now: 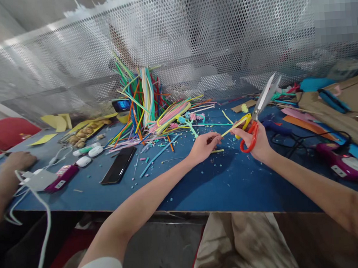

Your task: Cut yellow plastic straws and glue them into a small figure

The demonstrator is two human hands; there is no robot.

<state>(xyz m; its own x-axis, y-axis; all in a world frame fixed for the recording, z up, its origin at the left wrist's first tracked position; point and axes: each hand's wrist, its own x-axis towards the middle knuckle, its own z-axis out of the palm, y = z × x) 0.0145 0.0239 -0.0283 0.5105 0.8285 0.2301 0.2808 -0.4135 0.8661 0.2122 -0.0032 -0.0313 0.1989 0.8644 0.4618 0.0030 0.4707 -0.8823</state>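
A pale yellow pipe cleaner (229,129) stretches between my two hands above the blue table. Its left end is pinched in my left hand (203,147), whose fingers are closed. My right hand (256,141) is wrapped round scissors (264,97) with red and yellow handles, the blades pointing up and away; its fingertips also touch the pipe cleaner. Below my left hand lies a short yellow-green piece (218,151). Small coloured clippings are scattered about the tabletop. Just behind my left hand is a green stem with pink and blue fuzzy flowers (191,123).
Behind stands a large bunch of coloured pipe cleaners (147,97) against a perforated metal screen (172,40). A black phone (119,166) lies left, a purple power strip (345,163) right. Another person's hand (21,160) rests at the far left, near white cables.
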